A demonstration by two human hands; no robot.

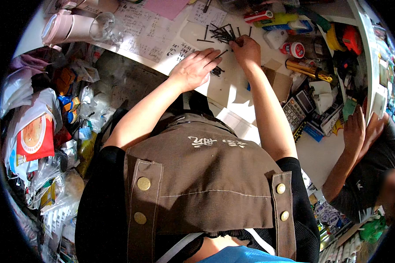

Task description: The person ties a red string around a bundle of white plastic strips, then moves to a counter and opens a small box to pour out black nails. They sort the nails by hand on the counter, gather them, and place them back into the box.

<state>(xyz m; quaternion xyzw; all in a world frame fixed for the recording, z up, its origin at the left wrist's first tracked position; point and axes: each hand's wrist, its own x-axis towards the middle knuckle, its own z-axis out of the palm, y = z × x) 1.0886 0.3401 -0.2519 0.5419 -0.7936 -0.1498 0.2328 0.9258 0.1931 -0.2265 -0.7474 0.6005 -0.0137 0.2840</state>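
Observation:
A pile of dark screws (223, 34) lies on the white table, with a few single ones beside it. The fingertips of my right hand (246, 51) are at the right end of this pile; whether they pinch a screw is hard to tell. My left hand (196, 67) is bent over the table's near edge, palm down. A dark screw (222, 53) sticks out past its fingers, and a bunch of screws (218, 71) shows beside and partly under it. The palm side of the left hand is hidden.
Handwritten papers (144, 29), a pink flask (64, 28) and a clear cup (102, 27) are at the left. At the right are a calculator (299, 108), a cardboard box (276, 82), a gold tube (307, 69) and a red tape measure (351, 39). Another person's hands (355, 131) are farther right.

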